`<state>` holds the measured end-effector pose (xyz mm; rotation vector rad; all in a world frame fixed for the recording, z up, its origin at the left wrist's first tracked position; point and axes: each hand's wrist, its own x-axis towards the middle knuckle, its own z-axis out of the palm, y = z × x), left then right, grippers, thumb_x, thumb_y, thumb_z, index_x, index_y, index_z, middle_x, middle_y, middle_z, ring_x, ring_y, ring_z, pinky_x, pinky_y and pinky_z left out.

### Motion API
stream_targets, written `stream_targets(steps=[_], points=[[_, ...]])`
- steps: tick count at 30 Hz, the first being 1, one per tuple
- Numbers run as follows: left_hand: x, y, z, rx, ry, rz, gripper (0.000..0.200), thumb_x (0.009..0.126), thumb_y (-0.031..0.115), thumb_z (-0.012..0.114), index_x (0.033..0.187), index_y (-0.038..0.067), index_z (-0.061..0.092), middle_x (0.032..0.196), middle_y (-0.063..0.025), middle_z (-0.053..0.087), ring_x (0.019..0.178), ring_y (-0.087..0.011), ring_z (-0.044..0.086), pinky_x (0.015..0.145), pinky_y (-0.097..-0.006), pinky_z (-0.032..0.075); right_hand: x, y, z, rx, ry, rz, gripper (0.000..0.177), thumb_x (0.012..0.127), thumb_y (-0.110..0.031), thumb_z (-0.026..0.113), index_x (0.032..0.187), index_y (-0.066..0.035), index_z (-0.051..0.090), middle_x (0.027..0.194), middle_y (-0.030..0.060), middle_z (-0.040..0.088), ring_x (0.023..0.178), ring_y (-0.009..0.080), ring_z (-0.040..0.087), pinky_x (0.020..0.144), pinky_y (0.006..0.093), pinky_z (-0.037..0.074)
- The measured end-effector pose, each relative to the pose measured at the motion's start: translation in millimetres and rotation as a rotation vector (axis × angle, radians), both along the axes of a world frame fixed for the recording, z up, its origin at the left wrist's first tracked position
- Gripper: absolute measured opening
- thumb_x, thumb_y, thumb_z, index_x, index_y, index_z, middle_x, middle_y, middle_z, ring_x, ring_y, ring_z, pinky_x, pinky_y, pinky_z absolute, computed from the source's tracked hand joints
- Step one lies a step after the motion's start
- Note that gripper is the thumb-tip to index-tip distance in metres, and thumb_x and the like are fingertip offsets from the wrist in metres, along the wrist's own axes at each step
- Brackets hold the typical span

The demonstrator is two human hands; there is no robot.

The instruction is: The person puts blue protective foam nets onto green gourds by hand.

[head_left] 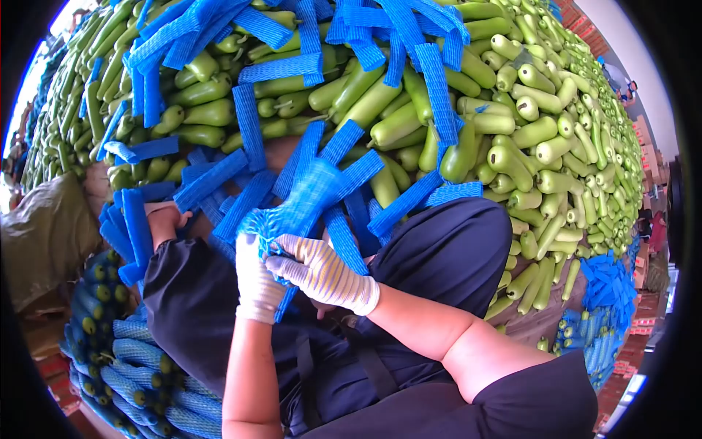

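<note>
A blue mesh sleeve (307, 194) is bunched at its near end between my two gloved hands, above my lap. My left hand (257, 282) is closed round the gathered mesh from the left. From the right, my right hand (325, 276) pinches the same bunched end, thumb and fingers together. Both gloves are white, the right one showing yellowish stripes. The sleeve's far part stretches up and away, spread wide and partly see-through. More flattened blue mesh sleeves (212, 179) lie loosely around it.
A big heap of pale green gourds (537, 132) rises in front and to the right, with blue sleeves (281, 68) strewn over it. Gourds in blue mesh (135, 373) are stacked at lower left. A drab cloth sack (47, 238) stands left; another blue pile (610, 282) lies right.
</note>
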<state>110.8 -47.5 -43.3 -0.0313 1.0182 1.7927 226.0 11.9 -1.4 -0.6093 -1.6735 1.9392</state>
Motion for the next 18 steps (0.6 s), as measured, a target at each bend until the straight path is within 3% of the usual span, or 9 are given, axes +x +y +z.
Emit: stream_targets(steps=[1,3,4,5,7,9,12,14,18], points=[[-13.8,-5.1,-16.5,0.083,0.097,-0.026,0.022,0.099,0.027,0.051,0.106,0.007,0.058,0.101,-0.0068,0.059,0.087,-0.0190,0.059,0.078,-0.0325,0.049,4.1,3.3,2.2,-0.005,-0.005,0.002,0.019,0.095,-0.014,0.061,0.108,-0.001,0.064,0.093,0.0075,0.069,0.089,0.0124,0.063,0.080,0.0278,0.049],[-18.8,11.0,-7.1,-0.278,1.288,-0.255,0.017,0.095,0.017,0.050,0.106,0.005,0.055,0.099,-0.0112,0.056,0.089,-0.0229,0.057,0.078,-0.0353,0.049,8.2,12.1,7.6,-0.220,-0.036,-0.004,0.021,0.094,-0.014,0.062,0.110,0.000,0.065,0.097,0.0131,0.070,0.093,0.0201,0.067,0.082,0.0307,0.050],[-7.3,18.7,3.1,-0.283,1.139,-0.200,0.016,0.089,0.015,0.055,0.100,0.004,0.055,0.104,-0.0142,0.055,0.093,-0.0247,0.056,0.078,-0.0372,0.047,6.6,11.0,-0.2,-0.082,0.024,-0.134,0.016,0.095,-0.011,0.061,0.107,-0.003,0.065,0.092,0.0007,0.066,0.083,0.0067,0.057,0.076,0.0252,0.047],[-4.9,22.4,15.9,-0.316,2.108,-0.327,0.017,0.085,0.018,0.061,0.095,0.005,0.057,0.096,-0.0130,0.058,0.086,-0.0234,0.057,0.075,-0.0355,0.047,6.4,13.0,-8.2,0.048,0.041,-0.187,0.015,0.094,-0.009,0.060,0.106,-0.002,0.064,0.093,0.0038,0.068,0.083,0.0092,0.061,0.075,0.0264,0.049],[18.4,28.2,3.1,-0.255,1.020,-0.315,0.022,0.080,0.022,0.066,0.094,0.007,0.058,0.087,-0.0128,0.061,0.080,-0.0258,0.061,0.072,-0.0358,0.049,11.9,14.3,-10.3,0.265,-0.001,-0.252,0.015,0.094,-0.008,0.061,0.105,-0.001,0.064,0.096,0.0079,0.071,0.086,0.0142,0.066,0.077,0.0295,0.051],[27.4,19.8,11.4,-0.419,1.450,-0.545,0.018,0.080,0.026,0.066,0.088,0.010,0.061,0.086,-0.0122,0.066,0.083,-0.0291,0.064,0.071,-0.0372,0.051,20.0,18.4,-4.1,0.305,-0.060,-0.252,0.014,0.091,-0.007,0.062,0.103,0.000,0.065,0.098,0.0132,0.071,0.089,0.0223,0.069,0.079,0.0324,0.052],[-15.5,21.6,-35.8,0.169,1.132,-0.880,0.020,0.083,0.019,0.064,0.100,0.010,0.066,0.089,-0.0111,0.067,0.086,-0.0284,0.064,0.077,-0.0352,0.051,27.9,19.8,-6.6,0.508,-0.098,-0.045,0.014,0.087,-0.005,0.065,0.099,0.001,0.067,0.091,0.0166,0.070,0.085,0.0310,0.069,0.078,0.0343,0.053],[-16.4,27.6,-3.7,0.134,0.982,-0.845,0.026,0.088,0.017,0.059,0.111,0.008,0.064,0.104,-0.0110,0.067,0.094,-0.0258,0.064,0.083,-0.0344,0.051,27.6,14.0,0.5,0.197,-0.199,0.082,0.026,0.087,-0.015,0.068,0.106,0.002,0.067,0.093,0.0193,0.070,0.087,0.0351,0.068,0.077,0.0365,0.054],[-32.1,20.3,-3.7,-0.755,2.734,-0.996,0.036,0.094,0.026,0.048,0.126,0.011,0.056,0.142,-0.0068,0.049,0.135,-0.0234,0.041,0.115,-0.0416,0.026,17.1,9.4,17.5,-0.157,-0.188,0.198,0.023,0.088,-0.012,0.070,0.105,0.003,0.066,0.094,0.0158,0.071,0.090,0.0273,0.070,0.081,0.0328,0.052]])
